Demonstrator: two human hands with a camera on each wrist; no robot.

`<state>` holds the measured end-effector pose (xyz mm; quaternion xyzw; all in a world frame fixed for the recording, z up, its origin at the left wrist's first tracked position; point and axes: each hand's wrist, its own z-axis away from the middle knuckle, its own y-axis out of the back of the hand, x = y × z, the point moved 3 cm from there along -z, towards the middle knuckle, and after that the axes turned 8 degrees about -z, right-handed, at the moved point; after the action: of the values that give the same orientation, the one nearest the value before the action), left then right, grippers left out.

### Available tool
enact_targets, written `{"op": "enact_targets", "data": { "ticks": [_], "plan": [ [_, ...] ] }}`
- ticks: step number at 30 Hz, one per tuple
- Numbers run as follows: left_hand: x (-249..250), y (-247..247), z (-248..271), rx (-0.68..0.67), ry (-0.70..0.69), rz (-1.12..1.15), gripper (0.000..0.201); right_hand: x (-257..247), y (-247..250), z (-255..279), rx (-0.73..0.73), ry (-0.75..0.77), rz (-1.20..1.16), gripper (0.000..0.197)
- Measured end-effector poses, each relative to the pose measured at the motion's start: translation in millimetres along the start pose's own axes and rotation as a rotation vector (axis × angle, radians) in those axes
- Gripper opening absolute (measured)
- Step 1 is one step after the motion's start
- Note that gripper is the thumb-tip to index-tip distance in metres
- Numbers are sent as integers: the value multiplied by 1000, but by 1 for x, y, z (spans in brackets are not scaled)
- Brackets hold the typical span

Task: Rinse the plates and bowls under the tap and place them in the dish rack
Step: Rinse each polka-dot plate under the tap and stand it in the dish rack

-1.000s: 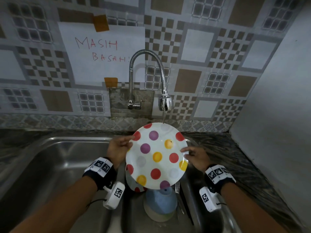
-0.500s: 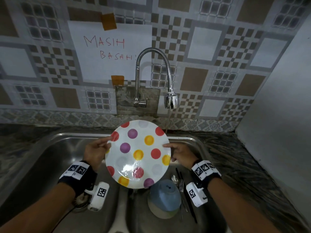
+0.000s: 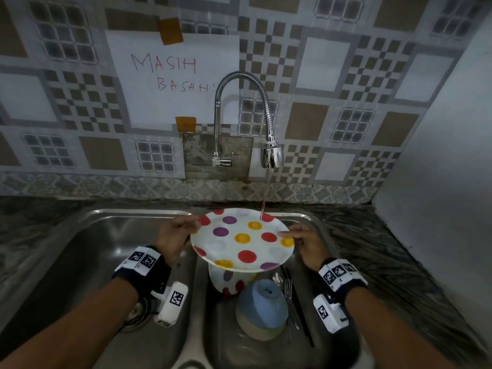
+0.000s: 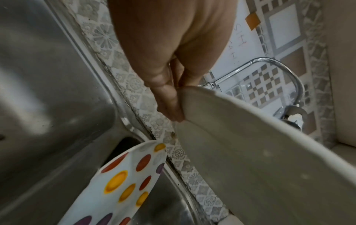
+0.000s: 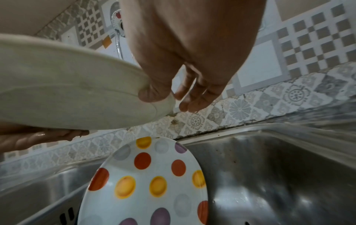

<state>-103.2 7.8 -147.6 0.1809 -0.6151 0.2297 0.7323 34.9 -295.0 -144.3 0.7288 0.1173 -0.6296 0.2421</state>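
Tipping plate (image 3: 242,239) flatter under tap (image 3: 271,155) — left hand (image 3: 174,237), right hand (image 3: 306,245) pinching opposite rims — rinsing underway, racking pending.

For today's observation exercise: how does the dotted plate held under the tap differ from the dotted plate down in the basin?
The held plate is lifted in both hands, nearly flat, water striking its far edge. The basin plate leans steeply, untouched, largely hidden beneath the other from the head view. Both are white with red, yellow and purple dots.

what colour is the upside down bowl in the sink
Light blue with a beige band near its rim; the head view shows it best.
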Motion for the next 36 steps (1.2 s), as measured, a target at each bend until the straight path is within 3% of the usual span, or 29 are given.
{"op": "enact_targets", "data": {
  "ticks": [3,5,8,9,11,13,15,19,22,26,29,36],
  "plan": [
    [1,-18,4,-106,21,-25,16,12,25,4,140,40,75,31],
    [3,-28,9,-177,38,-44,21,20,36,12,101,89,93,27],
    [3,-38,15,-309,11,-147,69,15,45,26,167,41,104,17],
    [2,-42,17,-349,-19,-172,76,14,47,27,202,31,101,17],
    [2,-50,22,-400,-115,-203,53,12,52,28,243,41,108,18],
    [6,-57,22,-379,-232,-305,20,10,55,27,297,59,116,18],
    [7,-61,17,-340,-276,-344,3,10,59,28,322,72,149,19],
    [1,-66,3,-318,-224,-340,22,17,63,30,328,74,161,20],
    [0,-70,-4,-311,-316,-404,21,15,65,32,379,76,200,31],
    [4,-76,-13,-299,-386,-571,53,12,67,34,399,130,212,46],
    [12,-83,-14,-232,-405,-653,57,14,72,31,390,146,201,52],
    [27,-103,-19,-302,-409,-690,60,14,86,28,374,143,244,49]
  ]
}}
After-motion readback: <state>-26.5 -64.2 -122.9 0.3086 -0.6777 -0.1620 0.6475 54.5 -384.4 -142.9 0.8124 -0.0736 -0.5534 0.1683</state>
